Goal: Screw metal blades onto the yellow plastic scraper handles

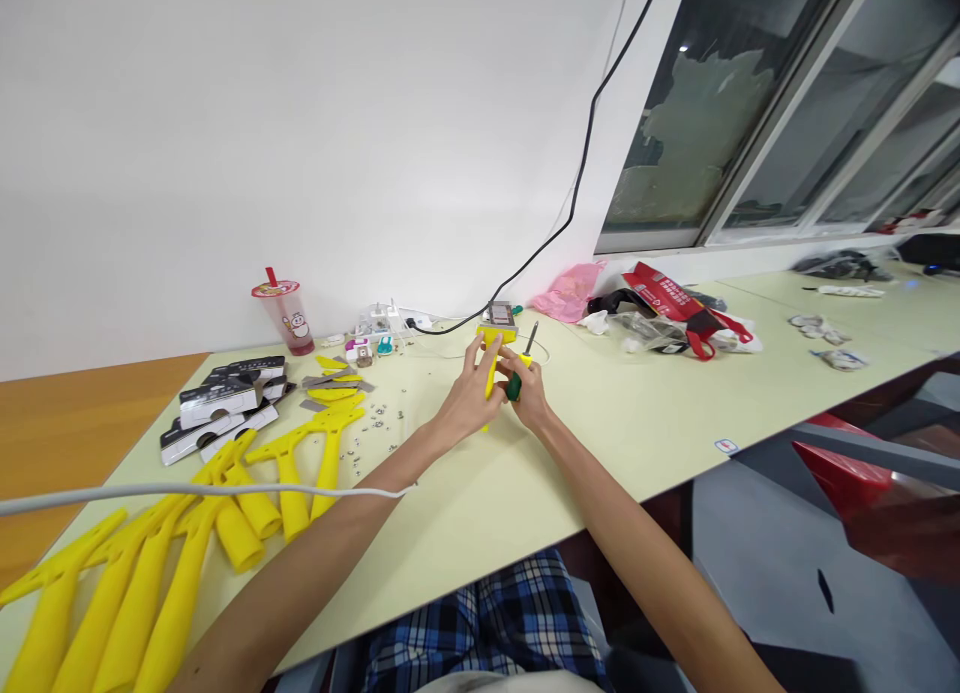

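I have both hands together near the middle of the frame, just above the worktop [622,413]. My left hand [471,388] has its fingers curled in on a yellow scraper [496,334], held with its head toward the top of the frame. My right hand [532,394], touching or just beside it, has its fingers wrapped round the green grip of a screwdriver [514,386], shaft slanting upward; I can't tell whether the tip meets anything. Left of centre I see loose screws [380,410] scattered near yellow caps [332,394], with more yellow handles [328,463] filling the lower left. Boxes [217,403] lie above those, and a cup [290,318] stands against the wall [187,173].
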`<state>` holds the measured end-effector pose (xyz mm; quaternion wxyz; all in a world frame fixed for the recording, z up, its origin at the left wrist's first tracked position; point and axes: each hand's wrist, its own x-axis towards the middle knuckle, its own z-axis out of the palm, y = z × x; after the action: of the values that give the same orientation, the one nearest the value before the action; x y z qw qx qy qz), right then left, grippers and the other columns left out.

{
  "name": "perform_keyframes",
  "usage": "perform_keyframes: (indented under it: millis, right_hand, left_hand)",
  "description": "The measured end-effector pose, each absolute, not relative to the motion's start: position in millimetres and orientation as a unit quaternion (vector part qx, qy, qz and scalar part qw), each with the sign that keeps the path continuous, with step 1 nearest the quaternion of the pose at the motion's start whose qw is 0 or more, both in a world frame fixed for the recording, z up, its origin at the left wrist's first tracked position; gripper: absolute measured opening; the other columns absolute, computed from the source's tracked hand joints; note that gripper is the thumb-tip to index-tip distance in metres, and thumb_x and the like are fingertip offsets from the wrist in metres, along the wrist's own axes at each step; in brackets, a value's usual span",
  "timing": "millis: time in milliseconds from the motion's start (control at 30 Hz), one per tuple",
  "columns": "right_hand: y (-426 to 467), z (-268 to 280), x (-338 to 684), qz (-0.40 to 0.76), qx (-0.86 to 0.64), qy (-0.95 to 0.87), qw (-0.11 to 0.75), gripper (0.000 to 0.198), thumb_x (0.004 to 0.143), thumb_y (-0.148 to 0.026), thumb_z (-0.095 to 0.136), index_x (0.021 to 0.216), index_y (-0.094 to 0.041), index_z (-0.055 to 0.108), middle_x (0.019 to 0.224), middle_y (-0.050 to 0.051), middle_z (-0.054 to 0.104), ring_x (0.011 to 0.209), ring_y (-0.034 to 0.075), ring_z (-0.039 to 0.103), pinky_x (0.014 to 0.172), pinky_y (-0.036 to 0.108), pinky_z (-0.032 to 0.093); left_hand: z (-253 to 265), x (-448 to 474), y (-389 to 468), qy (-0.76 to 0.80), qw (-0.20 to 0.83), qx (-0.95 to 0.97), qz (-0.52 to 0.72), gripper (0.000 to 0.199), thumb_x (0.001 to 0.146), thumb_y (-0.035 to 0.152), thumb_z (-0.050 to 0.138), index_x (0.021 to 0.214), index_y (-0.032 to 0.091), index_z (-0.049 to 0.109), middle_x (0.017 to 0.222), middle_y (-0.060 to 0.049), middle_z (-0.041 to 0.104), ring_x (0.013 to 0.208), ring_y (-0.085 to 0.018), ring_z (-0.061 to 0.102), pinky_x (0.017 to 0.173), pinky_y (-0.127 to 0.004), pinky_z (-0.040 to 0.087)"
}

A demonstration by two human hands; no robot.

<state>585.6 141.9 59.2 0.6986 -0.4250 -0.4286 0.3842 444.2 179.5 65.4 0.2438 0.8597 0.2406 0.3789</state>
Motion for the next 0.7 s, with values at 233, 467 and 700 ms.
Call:
perform_keyframes:
  millis: [233, 467, 700]
  right_hand:
    - [142.4, 58.3, 589.7, 0.367, -0.426, -0.446, 0.696, 0.037, 0.081, -0.057, 0.088, 0.089, -0.021, 0.082, 0.095, 0.006, 0.074, 0.064, 0.014, 0.058, 0.042, 0.025, 0.04]
    - [151.1, 59.1, 596.2, 0.277, -0.462, -0.367, 0.758, 0.053, 0.082, -0.065, 0.091, 0.109, -0.021, 0.084, 0.087, 0.001, 0.065, 0.062, 0.01, 0.05, 0.039, 0.021, 0.039]
    - [145.1, 71.0, 595.1, 0.362, -0.41, -0.402, 0.734, 0.06, 0.077, -0.066, 0.094, 0.117, -0.023, 0.084, 0.124, 0.013, 0.078, 0.098, 0.024, 0.07, 0.04, 0.019, 0.035]
  left_hand:
    - [79.8, 431.5, 183.9, 0.213, 0.346, 0.829, 0.384, 0.073, 0.1, 0.016, 0.053, 0.171, 0.031, 0.04, 0.181, -0.017, 0.03, 0.145, -0.035, 0.061, 0.072, -0.035, 0.073]
    - [105.3, 418.9, 186.9, 0.198, 0.663, 0.596, 0.407, 0.092, 0.086, 0.023, 0.073, 0.169, 0.04, 0.037, 0.173, -0.013, 0.046, 0.112, -0.026, 0.08, 0.056, -0.022, 0.064]
    - [104.8, 363.3, 176.3, 0.167, 0.807, 0.43, 0.37, 0.102, 0.077, 0.008, 0.078, 0.169, 0.037, 0.042, 0.165, -0.011, 0.06, 0.086, -0.009, 0.075, 0.043, -0.008, 0.043]
